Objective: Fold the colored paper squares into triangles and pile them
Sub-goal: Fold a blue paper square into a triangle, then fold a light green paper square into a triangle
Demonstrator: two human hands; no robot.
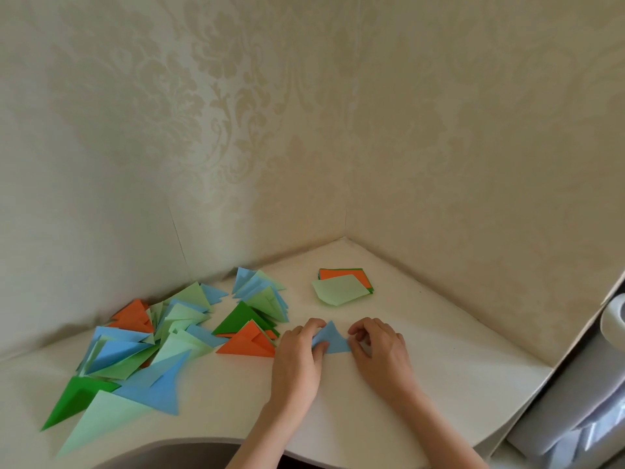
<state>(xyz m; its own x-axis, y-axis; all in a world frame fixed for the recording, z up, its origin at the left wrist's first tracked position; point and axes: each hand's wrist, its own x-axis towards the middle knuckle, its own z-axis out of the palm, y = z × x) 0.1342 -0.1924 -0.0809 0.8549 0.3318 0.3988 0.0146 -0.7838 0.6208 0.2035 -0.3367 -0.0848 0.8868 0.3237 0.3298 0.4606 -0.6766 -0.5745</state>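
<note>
Blue paper triangle [333, 340] sits on the white desk [422, 384] between your hands: left hand [299, 353] pinches its left corner, right hand [378, 350] curls onto its right edge. Most work looks done, approx. dozens of folded triangles [162, 336] lie scattered left (more strewn than piled). A small stack of unfolded squares [345, 284] remains behind. No readable writing, labels etc.

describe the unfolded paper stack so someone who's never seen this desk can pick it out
On the white desk, look toward the back corner where the two wallpapered walls meet. There, beyond both hands and apart from the scattered triangles on the left, sits the stack of squares. It is the only flat, unfolded pile: a pale green sheet lies skewed on top, orange beneath.
</note>
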